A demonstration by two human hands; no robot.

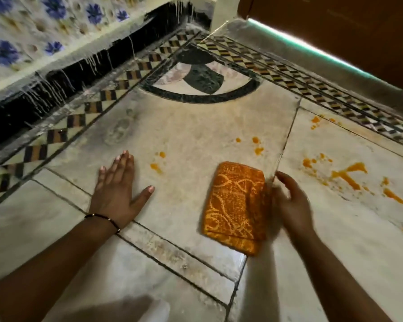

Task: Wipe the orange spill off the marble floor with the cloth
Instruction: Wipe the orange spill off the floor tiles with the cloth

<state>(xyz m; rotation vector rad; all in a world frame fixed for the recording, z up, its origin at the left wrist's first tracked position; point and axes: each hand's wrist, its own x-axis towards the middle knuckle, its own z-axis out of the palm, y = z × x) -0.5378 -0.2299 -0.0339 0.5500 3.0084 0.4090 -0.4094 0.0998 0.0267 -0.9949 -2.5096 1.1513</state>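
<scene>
Orange spill (349,176) spatters the marble floor (184,126) beside a checkered border (289,75), left hand (116,189) pressed flat, fingers spread, blurred right hand (289,203) touching the folded cloth (236,205), grip unclear.

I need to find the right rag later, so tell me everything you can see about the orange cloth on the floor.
The cloth is orange with a paler looping pattern, looks like woven terry, and is folded into a thick rectangle. It lies flat on the marble floor, tilted slightly, between both hands. The right hand is at its right edge, blurred, so the grip is unclear. The orange spill lies apart, to its right.
</scene>
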